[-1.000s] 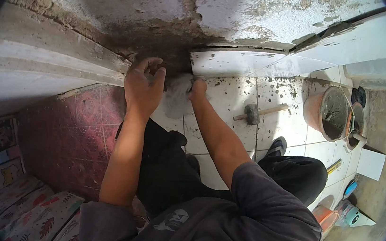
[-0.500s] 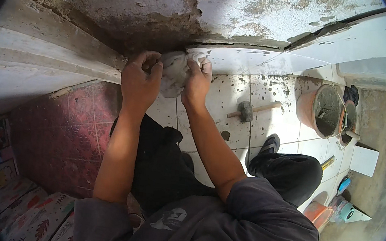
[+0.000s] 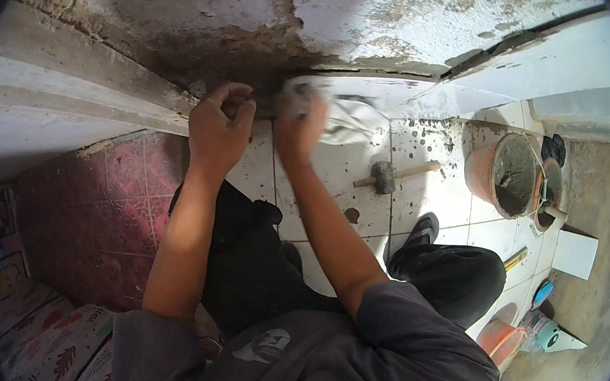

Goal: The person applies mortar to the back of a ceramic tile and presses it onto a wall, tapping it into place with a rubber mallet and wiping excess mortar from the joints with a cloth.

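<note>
My right hand, smeared by motion, grips a pale, crumpled rag. The rag swings out to the right over the floor tiles, below the white wall tiles. Close to the foot of the door frame is my left hand, its fingers curled in toward the thumb. Whether anything is inside those fingers is hidden. The two hands are apart, with the dark wall corner just beyond them.
A mallet with a wooden handle lies on mortar-spattered floor tiles. To the right stand a bucket of grey mortar, a second bucket and a loose white tile. Red floor tiles lie left.
The rag, bunched between my hands before, now streams to the right of my right hand. My right hand has shifted slightly left and blurs; my left hand has barely moved.
</note>
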{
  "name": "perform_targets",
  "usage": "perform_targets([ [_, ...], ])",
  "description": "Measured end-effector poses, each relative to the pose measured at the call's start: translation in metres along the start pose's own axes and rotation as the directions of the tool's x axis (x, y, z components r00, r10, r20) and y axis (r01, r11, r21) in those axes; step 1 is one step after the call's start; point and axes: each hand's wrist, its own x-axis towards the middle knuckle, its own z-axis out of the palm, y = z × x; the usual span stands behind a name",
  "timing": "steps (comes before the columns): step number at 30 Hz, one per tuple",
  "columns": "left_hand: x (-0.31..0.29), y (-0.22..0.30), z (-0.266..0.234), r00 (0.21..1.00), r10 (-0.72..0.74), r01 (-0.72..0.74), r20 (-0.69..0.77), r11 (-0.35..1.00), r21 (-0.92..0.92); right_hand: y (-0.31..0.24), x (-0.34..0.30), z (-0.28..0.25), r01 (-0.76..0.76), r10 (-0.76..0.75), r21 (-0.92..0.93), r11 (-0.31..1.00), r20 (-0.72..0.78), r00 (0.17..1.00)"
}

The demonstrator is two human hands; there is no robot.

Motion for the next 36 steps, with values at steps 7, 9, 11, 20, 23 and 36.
perform_targets([
  [7, 0.003, -0.002, 0.010, 0.998, 0.058, -0.058, -0.025, 0.998, 0.019, 0.054, 0.044, -0.051, -0.418, 0.477, 0.250, 0.873, -0.271, 0.836],
  [9, 0.004, -0.005, 0.009, 0.999, 0.047, -0.046, -0.024, 0.998, 0.033, 0.058, 0.055, -0.061, -0.391, 0.470, 0.284, 0.875, -0.310, 0.827],
  [11, 0.005, -0.006, 0.010, 0.999, 0.038, -0.037, -0.028, 0.998, 0.049, 0.058, 0.060, -0.064, -0.190, 0.244, 0.168, 0.967, -0.408, 0.880],
  [20, 0.008, 0.001, 0.017, 0.994, -0.059, 0.051, 0.095, 0.995, 0.082, 0.061, 0.059, -0.071, -0.107, 0.097, -0.047, 0.993, -0.177, 0.979],
  [23, 0.008, 0.003, 0.018, 0.999, 0.018, -0.022, 0.051, 0.997, 0.073, 0.025, 0.042, -0.050, -0.118, 0.117, -0.037, 0.992, -0.041, 0.992],
  [36, 0.007, 0.000, 0.005, 0.980, 0.122, -0.131, -0.155, 0.990, -0.053, -0.018, -0.006, -0.027, -0.233, 0.173, 0.329, 0.915, 0.199, 0.964],
])
